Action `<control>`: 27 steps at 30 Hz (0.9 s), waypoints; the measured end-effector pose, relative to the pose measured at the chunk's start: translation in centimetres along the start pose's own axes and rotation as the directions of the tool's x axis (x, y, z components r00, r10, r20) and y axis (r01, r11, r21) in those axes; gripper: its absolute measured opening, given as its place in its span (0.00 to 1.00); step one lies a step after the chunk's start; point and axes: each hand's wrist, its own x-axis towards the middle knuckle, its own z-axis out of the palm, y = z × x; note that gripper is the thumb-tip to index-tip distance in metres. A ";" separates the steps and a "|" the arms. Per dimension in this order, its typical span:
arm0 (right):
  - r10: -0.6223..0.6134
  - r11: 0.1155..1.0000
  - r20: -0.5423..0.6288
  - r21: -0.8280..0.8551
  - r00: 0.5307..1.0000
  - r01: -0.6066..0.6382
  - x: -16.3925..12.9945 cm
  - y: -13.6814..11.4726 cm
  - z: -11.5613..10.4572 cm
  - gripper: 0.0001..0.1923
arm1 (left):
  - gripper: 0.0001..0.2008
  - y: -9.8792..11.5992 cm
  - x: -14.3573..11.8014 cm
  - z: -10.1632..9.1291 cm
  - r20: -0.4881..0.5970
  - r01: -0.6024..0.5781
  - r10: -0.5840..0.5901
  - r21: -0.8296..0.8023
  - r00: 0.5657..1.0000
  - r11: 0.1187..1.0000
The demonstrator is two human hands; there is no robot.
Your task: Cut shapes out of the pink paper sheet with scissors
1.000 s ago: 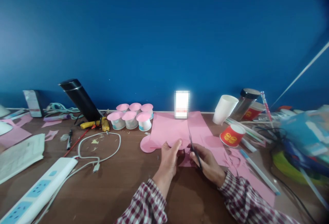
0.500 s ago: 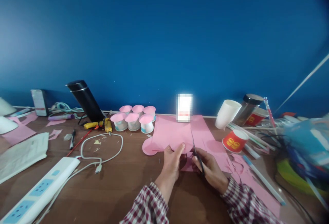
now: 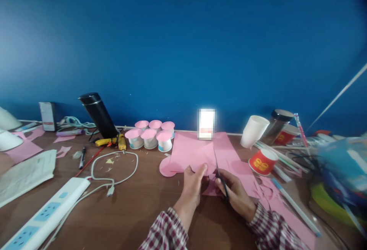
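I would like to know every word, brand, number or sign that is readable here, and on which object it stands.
No text can be read with certainty.
Front red cup: yellow looped sign with marks beneath, too blurred to read.
Red cup behind it: yellow mark, too small to read.
Printed sheet: faint print, too blurred.
Bright upright panel: pixelated, unreadable.
Upright device at far left: too blurred.

Blue wall (image 3: 172,51) palest at left; screen (image 3: 206,124) glaring white, pixelated; far right blurred.
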 end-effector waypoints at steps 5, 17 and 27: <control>0.015 1.000 -0.011 0.010 1.000 -0.015 -0.1 -0.3 0.1 0.20 | 0.17 0.1 -0.1 0.0 0.002 -0.008 0.008 -0.019 1.000 1.000; 0.010 0.999 -0.046 -0.051 0.999 -0.013 -0.1 -0.1 -0.1 0.23 | 0.19 0.3 -0.2 0.2 -0.033 -0.018 0.019 0.013 0.999 1.000; 0.028 0.998 -0.049 -0.060 0.998 -0.031 -0.1 -0.2 0.1 0.25 | 0.18 0.3 -0.2 0.3 -0.045 -0.018 0.018 -0.009 0.999 1.000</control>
